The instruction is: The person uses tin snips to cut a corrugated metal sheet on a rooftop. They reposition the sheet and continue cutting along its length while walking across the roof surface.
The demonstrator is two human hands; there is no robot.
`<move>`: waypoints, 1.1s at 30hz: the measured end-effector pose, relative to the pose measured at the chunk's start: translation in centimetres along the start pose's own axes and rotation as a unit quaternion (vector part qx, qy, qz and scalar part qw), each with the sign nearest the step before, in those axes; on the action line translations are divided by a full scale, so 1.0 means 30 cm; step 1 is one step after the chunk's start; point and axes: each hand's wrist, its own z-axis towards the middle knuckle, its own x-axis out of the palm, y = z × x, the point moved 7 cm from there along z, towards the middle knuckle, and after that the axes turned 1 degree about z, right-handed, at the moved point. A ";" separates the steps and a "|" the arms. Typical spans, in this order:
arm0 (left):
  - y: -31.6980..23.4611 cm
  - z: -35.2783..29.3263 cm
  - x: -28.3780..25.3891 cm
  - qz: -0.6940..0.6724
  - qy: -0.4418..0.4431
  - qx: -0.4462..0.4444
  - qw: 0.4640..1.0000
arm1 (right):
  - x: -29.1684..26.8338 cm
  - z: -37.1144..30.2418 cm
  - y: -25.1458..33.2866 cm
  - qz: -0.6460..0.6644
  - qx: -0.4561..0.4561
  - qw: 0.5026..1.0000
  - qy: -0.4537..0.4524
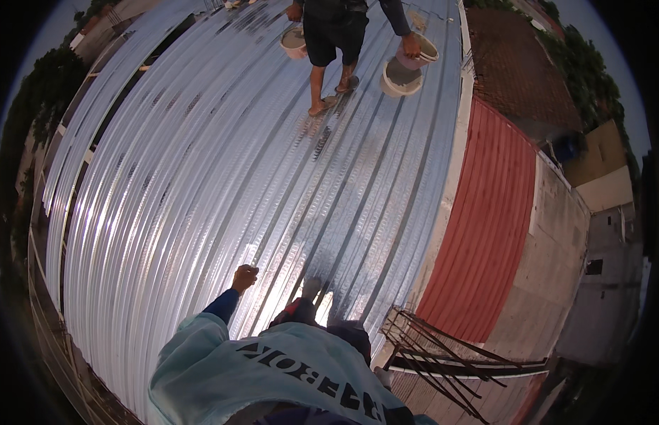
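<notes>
Left hand (246, 278): loose fist, seemingly empty
Right hand (381, 377): mostly hidden; from here I can't tell its grip
Ribbed metal roofing (202, 184): probably stiff, slippery; best held by sheet edges

Beyond the red ribbed roof sheeting (485, 227) lies a brown tiled roof (520, 74); right of that sheeting runs a bare grey concrete surface (554, 230), with leafy green trees (584, 67) farther beyond the sheeting.

Black lettering (328, 387) across pale-blue shirt (202, 365)
</notes>
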 end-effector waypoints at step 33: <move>-0.471 0.364 0.400 0.254 0.239 -0.009 0.937 | 0.309 -0.506 -0.652 -0.045 0.136 0.981 -0.128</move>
